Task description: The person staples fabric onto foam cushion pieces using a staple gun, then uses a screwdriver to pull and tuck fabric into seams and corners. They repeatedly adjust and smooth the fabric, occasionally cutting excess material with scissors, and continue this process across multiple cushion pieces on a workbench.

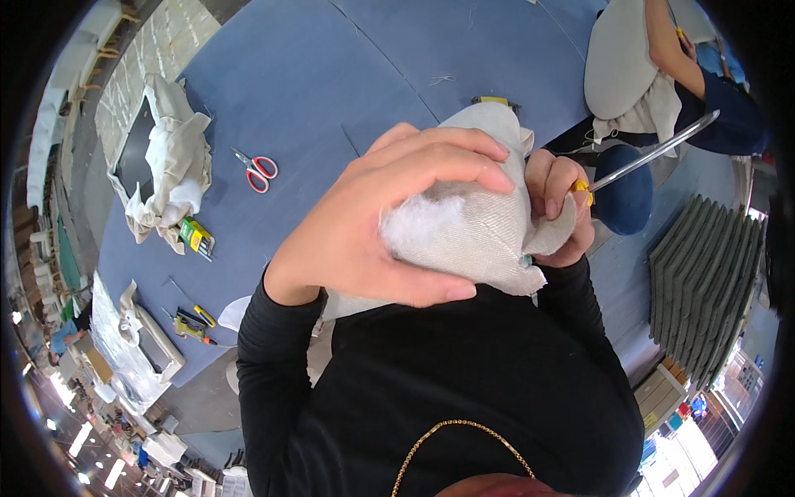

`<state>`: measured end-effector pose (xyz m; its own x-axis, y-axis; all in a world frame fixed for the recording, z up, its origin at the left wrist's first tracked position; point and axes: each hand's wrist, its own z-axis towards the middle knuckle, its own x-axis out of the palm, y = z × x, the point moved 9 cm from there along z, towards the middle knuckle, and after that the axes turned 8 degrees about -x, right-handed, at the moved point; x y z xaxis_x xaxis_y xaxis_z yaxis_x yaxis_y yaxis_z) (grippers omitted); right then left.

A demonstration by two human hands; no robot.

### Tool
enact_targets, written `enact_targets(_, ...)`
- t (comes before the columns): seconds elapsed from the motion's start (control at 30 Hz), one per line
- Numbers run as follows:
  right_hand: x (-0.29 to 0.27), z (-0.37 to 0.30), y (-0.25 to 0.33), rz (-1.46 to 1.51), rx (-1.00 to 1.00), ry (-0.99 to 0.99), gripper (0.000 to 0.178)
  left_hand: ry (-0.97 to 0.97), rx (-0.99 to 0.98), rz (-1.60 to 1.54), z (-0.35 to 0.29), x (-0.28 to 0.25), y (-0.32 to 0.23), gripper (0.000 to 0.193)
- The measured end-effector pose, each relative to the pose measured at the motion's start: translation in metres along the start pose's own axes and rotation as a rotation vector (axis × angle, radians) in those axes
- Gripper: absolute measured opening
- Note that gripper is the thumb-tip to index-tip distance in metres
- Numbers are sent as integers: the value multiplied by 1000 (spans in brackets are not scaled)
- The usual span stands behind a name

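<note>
Close in front of my chest is a beige fabric-covered upholstery piece [490,228]. My left hand [348,207] is curled around its left side, fingers over the top and thumb below. A tuft of white stuffing [424,224] shows between that palm and the fabric. On the piece's right side, my right hand [561,186] is closed around the yellow handle of a screwdriver [654,152], its long metal shaft pointing up and right. A loose fabric flap [555,232] lies against the same fingers. Most of the handle is hidden in that hand.
Red-handled scissors [259,172] lie on the blue table [281,83]. To their left sits another beige upholstered piece [178,141] beside a green-yellow box [197,238]. Tools [192,325] lie lower left. A co-worker's arm [675,54] is at upper right, above stacked grey panels [704,282].
</note>
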<state>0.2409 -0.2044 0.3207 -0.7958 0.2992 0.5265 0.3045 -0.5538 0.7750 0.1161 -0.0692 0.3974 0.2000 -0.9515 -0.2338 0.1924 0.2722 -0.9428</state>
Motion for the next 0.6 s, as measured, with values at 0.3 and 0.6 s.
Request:
enact_targets(0.3,-21,21,17,-192,195,29,48,-412,-291,357,-67,-13,5,47)
enact_targets(0.6,58,137,-5,-540,212,423,25,-351,30,607,-107,-31,-2,56)
